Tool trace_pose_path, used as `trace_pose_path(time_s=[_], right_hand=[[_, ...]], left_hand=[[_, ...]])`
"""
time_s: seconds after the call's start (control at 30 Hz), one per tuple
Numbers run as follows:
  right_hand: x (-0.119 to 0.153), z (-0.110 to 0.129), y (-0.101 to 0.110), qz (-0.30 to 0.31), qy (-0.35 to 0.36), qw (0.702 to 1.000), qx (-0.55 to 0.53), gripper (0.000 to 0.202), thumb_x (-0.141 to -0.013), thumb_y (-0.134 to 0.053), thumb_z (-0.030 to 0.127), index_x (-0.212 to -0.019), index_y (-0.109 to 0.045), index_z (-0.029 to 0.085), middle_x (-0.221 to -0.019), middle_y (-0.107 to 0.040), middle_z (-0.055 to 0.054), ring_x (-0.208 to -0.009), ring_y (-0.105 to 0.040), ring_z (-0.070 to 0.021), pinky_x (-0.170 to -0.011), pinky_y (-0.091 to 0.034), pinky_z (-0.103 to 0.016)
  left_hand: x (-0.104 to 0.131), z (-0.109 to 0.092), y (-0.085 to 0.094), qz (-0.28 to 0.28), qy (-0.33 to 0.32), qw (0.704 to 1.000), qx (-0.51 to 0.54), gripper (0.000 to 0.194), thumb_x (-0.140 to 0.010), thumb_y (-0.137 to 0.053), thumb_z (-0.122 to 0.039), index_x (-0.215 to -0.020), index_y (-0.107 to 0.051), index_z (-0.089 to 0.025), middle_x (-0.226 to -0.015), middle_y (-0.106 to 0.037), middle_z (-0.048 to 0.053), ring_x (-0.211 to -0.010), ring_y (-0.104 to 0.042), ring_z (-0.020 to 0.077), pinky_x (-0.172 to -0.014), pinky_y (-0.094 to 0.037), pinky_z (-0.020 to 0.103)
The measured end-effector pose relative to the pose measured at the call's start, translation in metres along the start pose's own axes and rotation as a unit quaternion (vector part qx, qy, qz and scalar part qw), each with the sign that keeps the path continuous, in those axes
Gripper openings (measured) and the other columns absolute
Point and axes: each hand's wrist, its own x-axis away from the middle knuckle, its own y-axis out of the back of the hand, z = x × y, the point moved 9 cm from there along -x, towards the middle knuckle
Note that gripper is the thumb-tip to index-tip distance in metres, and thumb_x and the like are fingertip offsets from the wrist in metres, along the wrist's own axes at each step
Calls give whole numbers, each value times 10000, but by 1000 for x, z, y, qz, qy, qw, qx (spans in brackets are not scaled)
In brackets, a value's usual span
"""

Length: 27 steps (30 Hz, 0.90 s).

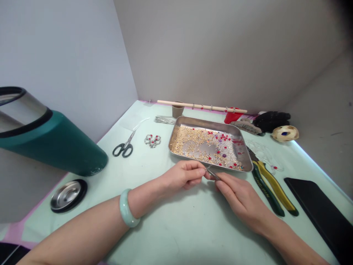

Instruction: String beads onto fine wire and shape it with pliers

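Just in front of a metal tray [211, 122] of gold, clear and red beads, my two hands meet. My left hand [190, 174] is closed in a pinch on a small piece of wire, whose end shows near the fingertips. My right hand [234, 191] is closed round slim metal tweezers [213, 174], their tip touching the wire by my left fingertips. A beaded wire piece [152, 141] with red beads lies left of the tray. Any bead between the fingers is too small to make out.
Scissors [124, 147], a green bottle [63, 143] and its lid [67, 195] are on the left. Green-yellow pliers [271, 184] and a black flat object [317, 209] lie right. Behind the tray are a wooden stick [202, 106], a cup [178, 110] and wires [165, 120].
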Motion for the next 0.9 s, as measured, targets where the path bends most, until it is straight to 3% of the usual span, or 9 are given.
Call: trace_pose_path(time_s=[0.17, 0.3, 0.9], right_hand=[[0, 3, -1, -4, 14, 1000, -13, 265, -982, -324, 288, -995, -567, 183, -898, -630, -62, -781, -579, -187, -690, -439, -327], [2, 4, 0, -15, 32, 999, 2, 260, -981, -325, 279, -992, -566, 180, -827, -617, -52, -722, -560, -180, -648, -427, -320], [7, 8, 2, -66, 135, 978, 144, 205, -948, -373, 205, -858, -551, 154, -699, -562, -51, -626, -513, -183, -577, -383, -315]], left_hand=[[2, 8, -6, 42, 46, 995, 77, 193, -854, -586, -327, -857, -576, -134, -518, -251, -95, -430, -125, 45, -394, -74, 210], [2, 11, -8, 70, 59, 991, 100, 179, -854, -591, -320, -846, -568, -142, -510, -231, -98, -421, -107, 45, -382, -73, 209], [5, 11, -6, 72, 87, 993, 38, 190, -842, -592, -318, -805, -561, -134, -497, -256, -99, -421, -136, 46, -398, -68, 220]])
